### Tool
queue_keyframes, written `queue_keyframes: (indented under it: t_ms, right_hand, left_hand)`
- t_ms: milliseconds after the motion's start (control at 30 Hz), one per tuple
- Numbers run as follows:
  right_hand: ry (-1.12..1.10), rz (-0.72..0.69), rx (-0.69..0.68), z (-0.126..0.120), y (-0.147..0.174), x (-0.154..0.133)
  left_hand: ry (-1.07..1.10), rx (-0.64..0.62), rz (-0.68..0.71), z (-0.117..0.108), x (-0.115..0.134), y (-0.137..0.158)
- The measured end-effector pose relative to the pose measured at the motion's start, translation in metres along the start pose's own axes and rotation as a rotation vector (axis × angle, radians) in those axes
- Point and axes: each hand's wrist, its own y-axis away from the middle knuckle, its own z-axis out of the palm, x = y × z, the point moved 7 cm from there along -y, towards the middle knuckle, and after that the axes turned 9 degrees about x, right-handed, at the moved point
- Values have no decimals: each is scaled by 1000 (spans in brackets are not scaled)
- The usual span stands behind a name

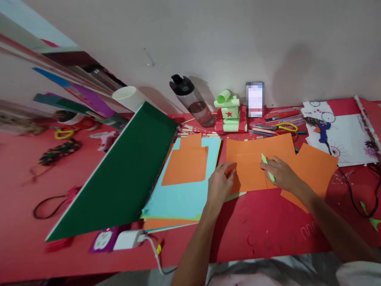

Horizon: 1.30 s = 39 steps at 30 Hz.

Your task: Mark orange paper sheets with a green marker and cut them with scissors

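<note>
Orange paper (251,169) lies mid-surface under both hands: left hand (220,184) fingers flat on its near-left edge, right hand (281,172) gripping a green pen (268,167). Light pressing could let it slide, skewing the mark; loose sheets (186,165) lie left.

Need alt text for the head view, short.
Two bare hands work on an orange paper sheet on a red table: the left hand presses its edge, the right hand holds a light green pen on it. To the left lie more orange sheets on light blue paper and a tilted dark green board; a water bottle stands at the wall.
</note>
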Motion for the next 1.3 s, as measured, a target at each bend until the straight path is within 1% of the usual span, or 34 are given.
queue_keyframes:
  t_ms: [133, 367, 500, 567, 600, 700, 733, 767, 867, 933, 1033, 1133, 1200, 1300]
  right_hand:
    - [29, -3, -14, -2, -2, -2]
    - [90, -20, -45, -2, -6, -11]
    - [69, -6, -42, 1, -7, -14]
    - [48, 5, -30, 2, -7, -14]
    - [35, 10, -23, 2, -7, -13]
    - [-6, 24, 0, 3, -8, -9]
    - [-19, 29, 10, 3, -8, -8]
    - [-32, 33, 20, 3, -8, -7]
    - [-71, 40, 42, 3, -9, -4]
    - [-95, 43, 61, 3, -9, -3]
    - [-135, 73, 85, 1, -9, -2]
    - [-265, 149, 104, -6, -8, 1]
    - [-408, 235, 116, -12, -8, 5]
    - [-634, 440, 136, -20, -9, 20]
  left_hand:
    - [-101, 18, -8, -7, 0, 0]
    - [-160, 8, 40, -11, 2, 1]
    - [-290, -19, 74, -13, 4, 3]
    - [-404, -26, 150, -11, 10, 5]
    - [-467, -8, 206, -11, 15, 5]
    - [-607, 62, 412, -7, 34, 8]
    - [-619, 40, 492, -2, 40, 8]
    - [-613, -19, 577, 5, 47, 9]
    - [-556, -285, 807, 31, 63, 11]
    - [-539, -369, 905, 42, 71, 6]
    - [-488, -380, 992, 49, 76, -6]
    - [-342, -349, 1036, 52, 73, -16]
    - [-227, -316, 1070, 52, 70, -19]
    - [-121, -256, 1083, 52, 66, -19]
